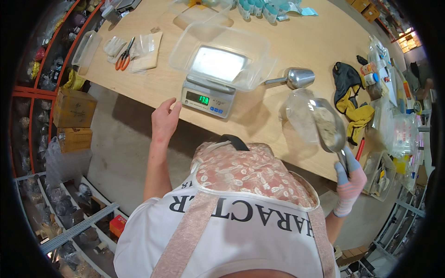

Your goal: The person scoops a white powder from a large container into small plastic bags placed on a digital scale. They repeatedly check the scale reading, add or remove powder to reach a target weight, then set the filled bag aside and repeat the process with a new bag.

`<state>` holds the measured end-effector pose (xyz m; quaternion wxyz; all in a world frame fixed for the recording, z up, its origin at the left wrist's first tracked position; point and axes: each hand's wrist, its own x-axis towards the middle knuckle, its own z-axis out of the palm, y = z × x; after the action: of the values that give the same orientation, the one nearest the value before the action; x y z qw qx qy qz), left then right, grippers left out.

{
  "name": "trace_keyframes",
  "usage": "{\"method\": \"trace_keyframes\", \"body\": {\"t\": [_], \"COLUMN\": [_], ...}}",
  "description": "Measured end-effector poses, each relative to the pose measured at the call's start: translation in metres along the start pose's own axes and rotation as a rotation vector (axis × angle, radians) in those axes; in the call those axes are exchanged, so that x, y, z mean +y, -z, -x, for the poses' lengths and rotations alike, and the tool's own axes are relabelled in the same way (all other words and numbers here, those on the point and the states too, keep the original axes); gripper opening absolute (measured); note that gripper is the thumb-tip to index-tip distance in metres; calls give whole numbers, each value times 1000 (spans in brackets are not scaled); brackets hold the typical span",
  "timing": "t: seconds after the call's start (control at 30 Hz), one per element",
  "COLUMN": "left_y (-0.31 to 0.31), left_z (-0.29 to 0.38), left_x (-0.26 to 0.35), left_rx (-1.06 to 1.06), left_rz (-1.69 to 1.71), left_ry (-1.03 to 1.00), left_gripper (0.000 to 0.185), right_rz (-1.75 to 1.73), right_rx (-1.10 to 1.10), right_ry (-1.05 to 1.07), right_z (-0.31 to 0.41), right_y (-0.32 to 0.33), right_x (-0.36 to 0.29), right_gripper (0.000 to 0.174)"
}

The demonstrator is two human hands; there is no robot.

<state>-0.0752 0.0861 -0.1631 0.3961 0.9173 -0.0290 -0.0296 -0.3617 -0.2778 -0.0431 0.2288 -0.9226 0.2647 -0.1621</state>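
Note:
My right hand (352, 183), in a striped knit glove, grips the handle of a metal scoop (342, 130). Pale powder (326, 121) fills the scoop's bowl. Beside and partly behind it is a clear plastic bag (297, 111), its contents hard to make out. My bare left hand (165, 116) holds nothing, fingers apart, by the table's front edge just left of a digital scale (208, 99). Its green display is lit. Across the scale's bright metal platform rests a clear plastic bin (255, 43). A second metal scoop (300, 78) lies to the bin's right.
Orange-handled scissors (123, 62) lie by a stack of tan paper (149, 57) at left. Black-and-yellow gloves (347, 87) and a red pen-like tool (360, 149) are on the right. Blue-green packets (259, 8) sit at the back. Shelving and cardboard boxes (74, 107) flank the table (146, 88).

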Motion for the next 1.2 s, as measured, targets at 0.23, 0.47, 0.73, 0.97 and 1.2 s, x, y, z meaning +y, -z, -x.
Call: {"method": "trace_keyframes", "body": {"t": [0.23, 0.47, 0.73, 0.97, 1.2], "left_y": [10, 10, 13, 8, 7], "left_z": [5, 17, 13, 13, 15], "left_x": [-25, -52, -55, -56, -57], "left_rx": [52, 81, 103, 65, 69], "left_rz": [28, 113, 108, 124, 114], "left_ry": [7, 117, 126, 139, 130], "left_gripper": [42, 39, 38, 40, 39], "right_rz": [91, 249, 444, 514, 570], "right_rx": [-171, -295, -404, -431, -418], "right_ry": [252, 312, 371, 382, 425], "right_z": [-72, -114, -137, -144, -144], "right_y": [-27, -36, -35, -33, -31], "right_x": [-44, -68, -95, -113, -116], "right_gripper": [39, 36, 34, 34, 34]}}
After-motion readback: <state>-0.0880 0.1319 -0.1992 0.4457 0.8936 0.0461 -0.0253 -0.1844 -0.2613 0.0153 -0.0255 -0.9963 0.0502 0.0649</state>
